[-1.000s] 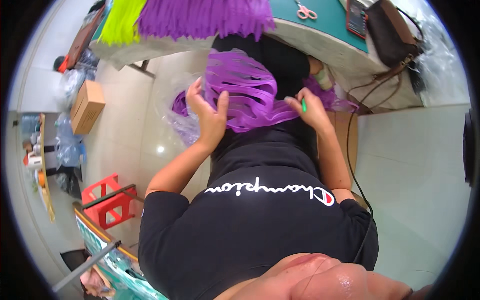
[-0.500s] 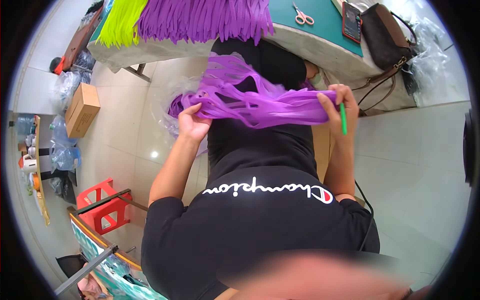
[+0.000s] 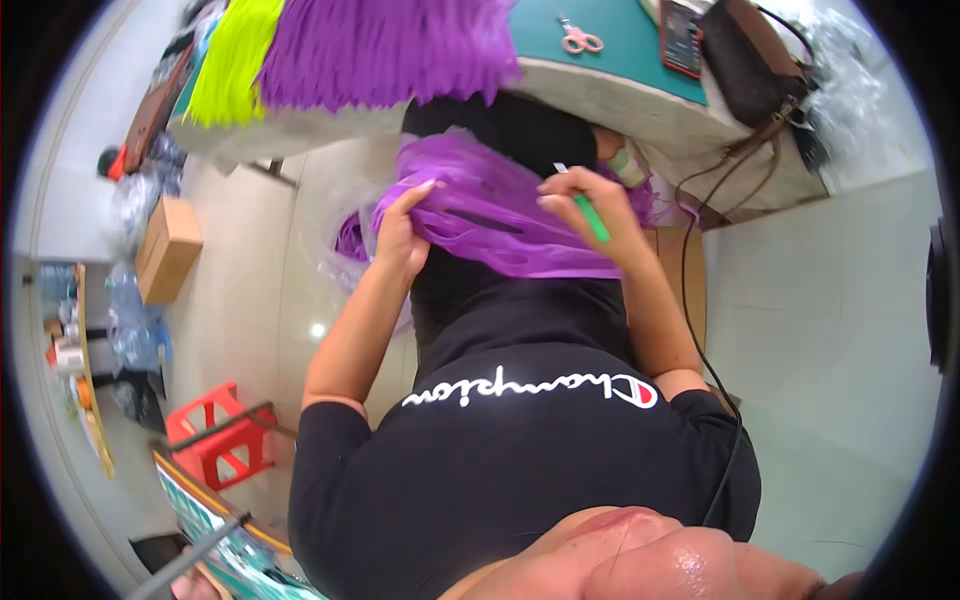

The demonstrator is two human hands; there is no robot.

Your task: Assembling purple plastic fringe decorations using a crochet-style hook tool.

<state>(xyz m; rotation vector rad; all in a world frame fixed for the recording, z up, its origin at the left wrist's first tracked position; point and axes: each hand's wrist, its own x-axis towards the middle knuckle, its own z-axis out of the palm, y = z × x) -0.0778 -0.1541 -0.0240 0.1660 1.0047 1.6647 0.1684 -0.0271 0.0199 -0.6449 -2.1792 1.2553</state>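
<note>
A bundle of long purple straps (image 3: 500, 225) lies across my lap, its right end hanging loose beneath my right hand. My left hand (image 3: 403, 235) is closed on the left part of the bundle, thumb on top. My right hand (image 3: 605, 215) is closed around a slim green-handled tool (image 3: 592, 218) and held just above the straps. A short pale tip pokes out past its fingers; the exact kind of tool is hard to tell. More purple straps spill from a clear plastic bag (image 3: 350, 260) left of my lap.
Ahead, a table (image 3: 545, 85) bears hanging purple strips (image 3: 390, 55), lime strips (image 3: 232, 60), pink scissors (image 3: 580, 38), a phone (image 3: 682, 40) and a brown bag (image 3: 755, 70). On the left floor are a cardboard box (image 3: 168, 250) and a red stool (image 3: 222, 435). A black cable (image 3: 692, 310) runs down my right side.
My right hand has let go of the straps' right end and moved left and slightly down, turning the green-handled tool. The straps sagged there. My left hand still holds its part.
</note>
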